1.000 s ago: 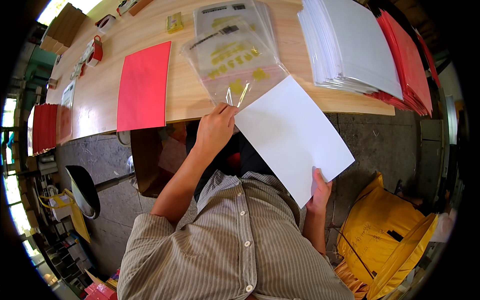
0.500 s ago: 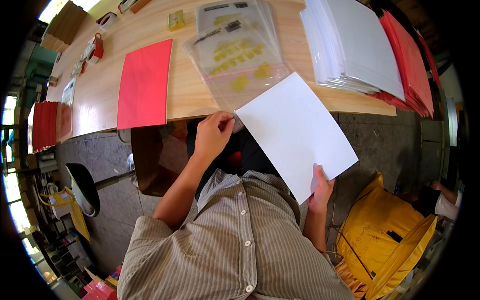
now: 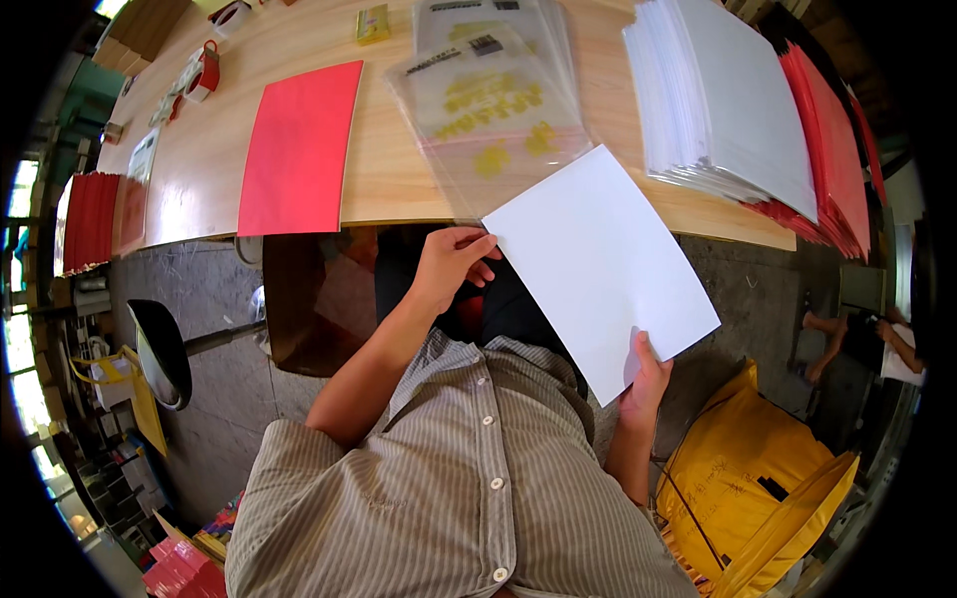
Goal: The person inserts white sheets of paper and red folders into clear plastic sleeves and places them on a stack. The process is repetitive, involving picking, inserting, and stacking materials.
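My right hand (image 3: pixel 645 384) grips the lower right part of a stiff white card (image 3: pixel 608 269), thumb on top and fingers underneath. The card slants over my lap and the table edge, its far end overlapping the mouth of a clear plastic bag (image 3: pixel 498 115) with yellow print. My left hand (image 3: pixel 454 267) is closed in a pinch at the bag's near edge, beside the card's left corner; the fingertips are partly hidden. More clear bags (image 3: pixel 558 40) lie stacked beneath that one. A red card (image 3: pixel 301 149) rests on the table to the left.
On the wooden table (image 3: pixel 399 189), a tall stack of bagged white cards (image 3: pixel 748 110) and red ones (image 3: pixel 822 149) stands at right. Tape rolls (image 3: pixel 204 75) and a small yellow packet (image 3: pixel 373 24) lie farther back. A yellow sack (image 3: pixel 738 478) is at lower right; another person (image 3: pixel 897 349) is beyond.
My left hand has shifted slightly right along the bag's edge, closer to the card. The card stays in my right hand, almost in place. The whole view has tilted a little.
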Demonstrator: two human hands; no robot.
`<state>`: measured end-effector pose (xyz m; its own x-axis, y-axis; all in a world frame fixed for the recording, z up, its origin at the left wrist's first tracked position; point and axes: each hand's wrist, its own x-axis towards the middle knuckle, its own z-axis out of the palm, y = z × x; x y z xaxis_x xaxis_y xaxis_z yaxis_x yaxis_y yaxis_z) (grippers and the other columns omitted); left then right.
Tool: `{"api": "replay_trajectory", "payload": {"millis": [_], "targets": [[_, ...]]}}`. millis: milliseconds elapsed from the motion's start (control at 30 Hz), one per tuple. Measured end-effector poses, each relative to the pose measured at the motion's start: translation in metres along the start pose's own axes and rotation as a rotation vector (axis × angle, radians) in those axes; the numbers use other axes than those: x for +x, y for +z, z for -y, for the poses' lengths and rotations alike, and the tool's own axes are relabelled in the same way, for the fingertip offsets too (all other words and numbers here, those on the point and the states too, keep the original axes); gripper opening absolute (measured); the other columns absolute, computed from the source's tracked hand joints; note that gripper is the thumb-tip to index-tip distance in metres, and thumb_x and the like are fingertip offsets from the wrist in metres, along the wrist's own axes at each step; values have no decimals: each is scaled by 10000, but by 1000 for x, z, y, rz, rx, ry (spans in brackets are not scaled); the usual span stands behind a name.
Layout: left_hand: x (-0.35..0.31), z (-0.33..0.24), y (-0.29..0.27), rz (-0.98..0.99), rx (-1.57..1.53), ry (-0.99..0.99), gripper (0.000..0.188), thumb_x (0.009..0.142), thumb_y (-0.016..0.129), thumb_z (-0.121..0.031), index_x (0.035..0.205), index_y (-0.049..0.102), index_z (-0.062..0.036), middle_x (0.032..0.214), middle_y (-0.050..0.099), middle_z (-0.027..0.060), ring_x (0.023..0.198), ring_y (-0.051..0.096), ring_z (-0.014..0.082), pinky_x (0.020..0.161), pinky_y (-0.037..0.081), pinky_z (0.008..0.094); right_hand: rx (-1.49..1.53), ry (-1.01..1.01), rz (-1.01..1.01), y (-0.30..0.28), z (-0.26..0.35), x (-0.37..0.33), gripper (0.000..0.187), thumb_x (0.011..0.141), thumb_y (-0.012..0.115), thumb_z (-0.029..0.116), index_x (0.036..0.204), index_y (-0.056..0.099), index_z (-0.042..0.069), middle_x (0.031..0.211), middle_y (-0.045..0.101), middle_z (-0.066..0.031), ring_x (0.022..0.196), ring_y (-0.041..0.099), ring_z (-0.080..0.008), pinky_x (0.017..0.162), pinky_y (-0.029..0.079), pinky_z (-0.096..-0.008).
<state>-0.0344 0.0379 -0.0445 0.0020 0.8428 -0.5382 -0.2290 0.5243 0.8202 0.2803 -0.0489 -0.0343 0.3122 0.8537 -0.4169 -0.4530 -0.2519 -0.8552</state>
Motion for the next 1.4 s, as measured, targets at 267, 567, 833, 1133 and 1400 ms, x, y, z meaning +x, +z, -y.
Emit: {"api": "replay_trajectory", "payload": {"millis": [267, 567, 833, 1133, 1400], "targets": [[3, 11, 0, -12, 37, 113, 183, 1017, 592, -145, 1026, 672, 19, 885, 713, 67, 594, 629, 110, 512, 489, 231, -28, -18, 2, -5, 3, 5, 533, 889, 733, 82, 1360, 508, -30, 1275, 599, -122, 1149, 597, -244, 985, 478, -387], [-11, 6, 8, -146, 457, 386, 128, 982, 601, -75, 1010, 674, 26, 846, 719, 65, 584, 659, 113, 525, 495, 238, -37, -33, 17, -8, 4, 7, 491, 899, 715, 68, 1341, 527, -36, 1262, 612, -117, 1140, 605, -240, 977, 478, -381], [-13, 11, 7, -142, 526, 406, 120, 965, 615, -70, 998, 676, 28, 810, 712, 72, 583, 670, 124, 537, 499, 251, -42, -36, -3, -6, 3, 5, 502, 917, 689, 107, 1362, 503, -32, 1241, 618, -149, 1093, 635, -273, 903, 537, -393], [-12, 22, 9, -43, 293, 363, 127, 999, 572, -81, 1011, 632, 30, 845, 701, 66, 610, 658, 120, 521, 482, 236, 56, 61, 16, -3, 2, 3, 460, 917, 686, 75, 1340, 531, -20, 1251, 621, -141, 1122, 625, -268, 933, 522, -408], [-17, 14, 26, -55, -56, 246, 140, 1014, 546, -86, 1040, 619, 30, 812, 703, 68, 597, 651, 121, 512, 510, 244, 123, 121, 52, 17, 11, -9, 477, 924, 642, 38, 1371, 493, -34, 1269, 615, -154, 1131, 627, -279, 947, 523, -418]]}}
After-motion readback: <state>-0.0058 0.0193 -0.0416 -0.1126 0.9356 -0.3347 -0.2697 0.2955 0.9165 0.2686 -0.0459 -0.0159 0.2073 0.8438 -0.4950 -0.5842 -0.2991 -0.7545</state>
